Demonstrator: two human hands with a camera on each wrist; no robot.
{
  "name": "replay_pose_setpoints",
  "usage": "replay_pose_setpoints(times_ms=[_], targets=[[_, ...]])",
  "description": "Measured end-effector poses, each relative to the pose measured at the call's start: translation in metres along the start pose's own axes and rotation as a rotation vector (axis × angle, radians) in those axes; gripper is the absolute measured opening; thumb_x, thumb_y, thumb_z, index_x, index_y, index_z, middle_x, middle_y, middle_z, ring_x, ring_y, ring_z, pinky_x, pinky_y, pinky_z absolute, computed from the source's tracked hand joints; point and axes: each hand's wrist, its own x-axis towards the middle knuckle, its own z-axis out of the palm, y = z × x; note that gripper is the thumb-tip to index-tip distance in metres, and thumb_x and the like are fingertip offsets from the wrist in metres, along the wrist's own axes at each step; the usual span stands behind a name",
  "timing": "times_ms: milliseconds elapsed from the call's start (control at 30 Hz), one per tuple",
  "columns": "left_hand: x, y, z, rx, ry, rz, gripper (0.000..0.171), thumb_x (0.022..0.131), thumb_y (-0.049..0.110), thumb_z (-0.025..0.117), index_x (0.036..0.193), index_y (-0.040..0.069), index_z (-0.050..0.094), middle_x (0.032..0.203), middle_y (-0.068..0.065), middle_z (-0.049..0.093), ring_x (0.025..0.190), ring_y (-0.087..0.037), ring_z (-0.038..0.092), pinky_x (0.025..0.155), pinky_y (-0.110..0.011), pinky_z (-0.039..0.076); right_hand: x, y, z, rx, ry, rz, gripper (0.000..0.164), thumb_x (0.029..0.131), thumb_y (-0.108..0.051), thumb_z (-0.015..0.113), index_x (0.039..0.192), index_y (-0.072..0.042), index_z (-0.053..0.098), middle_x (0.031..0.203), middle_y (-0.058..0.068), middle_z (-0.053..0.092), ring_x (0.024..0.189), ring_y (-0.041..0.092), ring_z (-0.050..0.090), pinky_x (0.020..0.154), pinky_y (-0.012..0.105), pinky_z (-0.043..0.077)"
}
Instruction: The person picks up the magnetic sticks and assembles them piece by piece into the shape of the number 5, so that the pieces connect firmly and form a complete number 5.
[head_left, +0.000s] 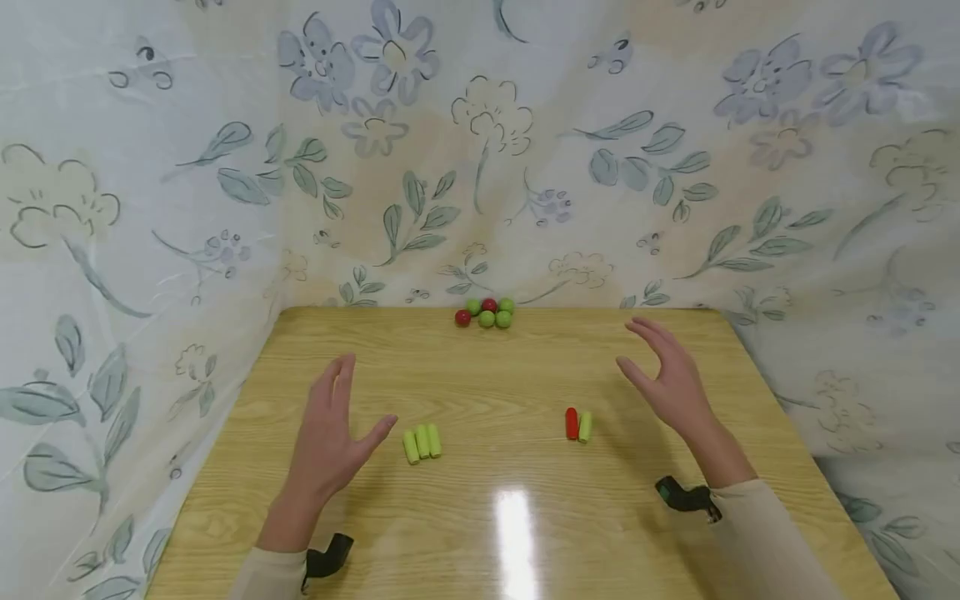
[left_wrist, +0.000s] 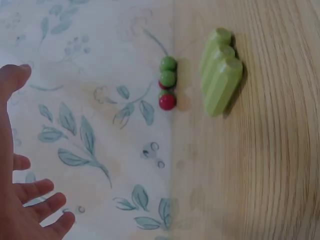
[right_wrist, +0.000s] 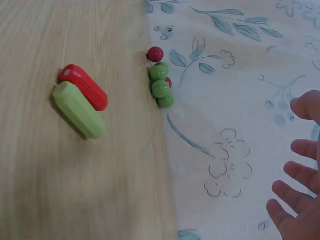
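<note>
Above the left part of the table my left hand (head_left: 326, 446) hovers with fingers extended and thumb apart, holding nothing. Close to its thumb lie three light-green faceted sticks (head_left: 423, 442), side by side; the left wrist view shows these green sticks (left_wrist: 220, 75) with their blunt ends. My right hand (head_left: 671, 379) is raised over the right side, fingers spread and bare. Left of it and lower, a red stick (head_left: 572, 423) lies beside another light-green stick (head_left: 585, 427). In the right wrist view the red stick (right_wrist: 85, 86) and the green stick (right_wrist: 79, 110) lie against each other.
Several small green balls (head_left: 487, 318) and two red balls (head_left: 462, 317) cluster at the table's back edge. The wood-grain table (head_left: 360, 533) meets a floral cloth (head_left: 525, 167) at the back and sides. Dark wrist cameras (head_left: 330, 556) sit at both cuffs.
</note>
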Motion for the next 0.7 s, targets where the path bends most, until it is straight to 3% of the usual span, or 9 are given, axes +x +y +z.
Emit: replay_pose_setpoints(times_ms=[100, 300, 533, 700], targets=[[0.003, 0.005, 0.003, -0.026, -0.026, -0.014, 0.104, 0.091, 0.041, 0.084, 0.17, 0.003, 0.029, 0.167, -0.026, 0.036, 0.15, -0.051, 0.035, 0.11, -0.074, 0.038, 0.021, -0.002, 0.006, 0.019, -0.039, 0.006, 0.058, 0.105, -0.025, 0.075, 0.157, -0.007, 0.056, 0.161, 0.019, 0.05, 0.144, 0.049, 0.048, 0.111, 0.073, 0.039], [0.007, 0.009, 0.01, -0.032, -0.034, -0.028, 0.104, 0.089, 0.041, 0.087, 0.169, 0.002, 0.032, 0.165, -0.028, 0.037, 0.15, -0.05, 0.036, 0.113, -0.072, 0.038, 0.053, -0.005, 0.02, 0.107, -0.104, 0.012, 0.055, 0.107, -0.025, 0.074, 0.156, -0.007, 0.056, 0.155, 0.019, 0.055, 0.139, 0.044, 0.052, 0.112, 0.065, 0.043], [-0.003, 0.006, 0.016, -0.044, -0.075, -0.098, 0.101, 0.09, 0.041, 0.086, 0.166, 0.0, 0.034, 0.163, -0.03, 0.038, 0.148, -0.051, 0.037, 0.11, -0.073, 0.041, 0.077, -0.002, 0.045, 0.186, -0.17, 0.057, 0.056, 0.106, -0.023, 0.075, 0.155, -0.005, 0.057, 0.153, 0.019, 0.057, 0.139, 0.04, 0.055, 0.115, 0.06, 0.044], [-0.01, 0.002, 0.021, -0.044, -0.075, -0.108, 0.098, 0.09, 0.042, 0.087, 0.165, 0.001, 0.037, 0.161, -0.029, 0.04, 0.146, -0.05, 0.039, 0.111, -0.071, 0.041, 0.095, -0.003, 0.061, 0.221, -0.194, 0.056, 0.051, 0.106, -0.019, 0.075, 0.151, -0.001, 0.06, 0.149, 0.02, 0.061, 0.134, 0.039, 0.059, 0.113, 0.056, 0.048]])
